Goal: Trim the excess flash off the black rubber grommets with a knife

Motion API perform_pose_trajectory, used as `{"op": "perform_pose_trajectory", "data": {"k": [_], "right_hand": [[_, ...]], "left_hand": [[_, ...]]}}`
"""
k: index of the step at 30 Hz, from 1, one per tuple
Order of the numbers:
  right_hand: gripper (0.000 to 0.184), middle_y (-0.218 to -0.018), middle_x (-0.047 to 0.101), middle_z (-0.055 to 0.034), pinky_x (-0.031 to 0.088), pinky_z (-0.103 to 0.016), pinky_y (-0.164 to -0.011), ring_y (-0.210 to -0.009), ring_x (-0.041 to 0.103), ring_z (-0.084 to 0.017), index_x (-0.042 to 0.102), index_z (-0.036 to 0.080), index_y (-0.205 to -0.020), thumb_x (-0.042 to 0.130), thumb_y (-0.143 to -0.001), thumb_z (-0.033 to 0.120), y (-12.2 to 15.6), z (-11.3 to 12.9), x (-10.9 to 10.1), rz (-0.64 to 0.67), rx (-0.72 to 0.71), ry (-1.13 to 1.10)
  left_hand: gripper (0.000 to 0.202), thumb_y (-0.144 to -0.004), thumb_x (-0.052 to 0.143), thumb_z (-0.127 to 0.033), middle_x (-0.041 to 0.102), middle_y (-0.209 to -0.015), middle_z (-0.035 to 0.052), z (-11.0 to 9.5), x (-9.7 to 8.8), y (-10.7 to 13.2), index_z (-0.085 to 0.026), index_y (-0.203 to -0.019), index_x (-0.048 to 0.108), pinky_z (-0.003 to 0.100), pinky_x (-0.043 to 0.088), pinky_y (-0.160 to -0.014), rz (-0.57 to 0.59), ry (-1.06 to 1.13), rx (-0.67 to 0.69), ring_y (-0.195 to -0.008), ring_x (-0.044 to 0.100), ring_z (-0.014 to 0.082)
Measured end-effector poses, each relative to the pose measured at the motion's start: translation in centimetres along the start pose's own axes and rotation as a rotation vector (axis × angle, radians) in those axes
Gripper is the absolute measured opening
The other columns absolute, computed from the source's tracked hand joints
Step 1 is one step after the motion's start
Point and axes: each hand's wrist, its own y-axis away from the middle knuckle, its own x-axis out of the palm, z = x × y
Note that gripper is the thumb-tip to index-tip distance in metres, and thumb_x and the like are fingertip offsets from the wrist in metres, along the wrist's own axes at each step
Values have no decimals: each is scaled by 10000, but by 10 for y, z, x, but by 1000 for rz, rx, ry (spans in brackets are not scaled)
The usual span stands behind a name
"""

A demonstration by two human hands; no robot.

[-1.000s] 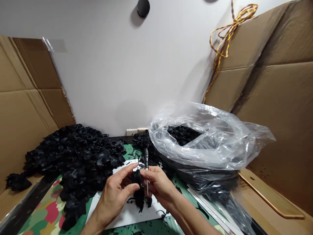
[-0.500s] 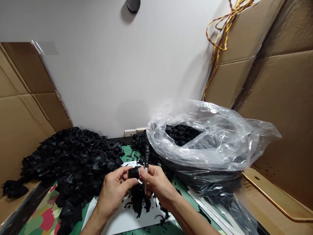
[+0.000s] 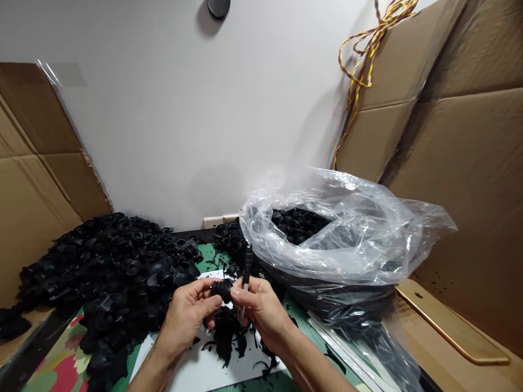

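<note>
Between the thumb and fingers of my left hand (image 3: 192, 307) is a small black ribbed rubber bellows (image 3: 221, 290), lying sideways over the white board. My right hand (image 3: 257, 305) is closed around a slim tool with a black wrapped handle (image 3: 247, 261) pointing up and a metal end pointing down; its exact kind is unclear. The right thumb and fingertips also touch the right end of the bellows. Thin black rubber scraps (image 3: 226, 340) lie under both hands on the white board (image 3: 212, 375).
A large heap of black rubber pieces (image 3: 110, 261) spreads on the left. At the right stands a clear plastic bag (image 3: 368, 245) with more bellows inside. A gold phone (image 3: 453, 321) lies on cardboard beyond it. Cardboard panels (image 3: 461, 136) flank both sides, with a wall behind.
The bellows has turned slightly in my left fingers, and its right end now looks ragged or bent. The tool leans a little more to the right. The whole view has shifted slightly.
</note>
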Motion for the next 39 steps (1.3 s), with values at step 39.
{"op": "perform_pose_trajectory", "data": {"k": [39], "right_hand": [[372,-561,482,37,345,-242,-453,-468,427,-106,668,115,-887,594,-781,464,20,97,-31,-622,-838,761]], "left_hand": [[241,-505,660,-11,507,-584,-18,17,46,-4,-205,-447,529,305,357,-676,65,-565,188,-664,560,203]]}}
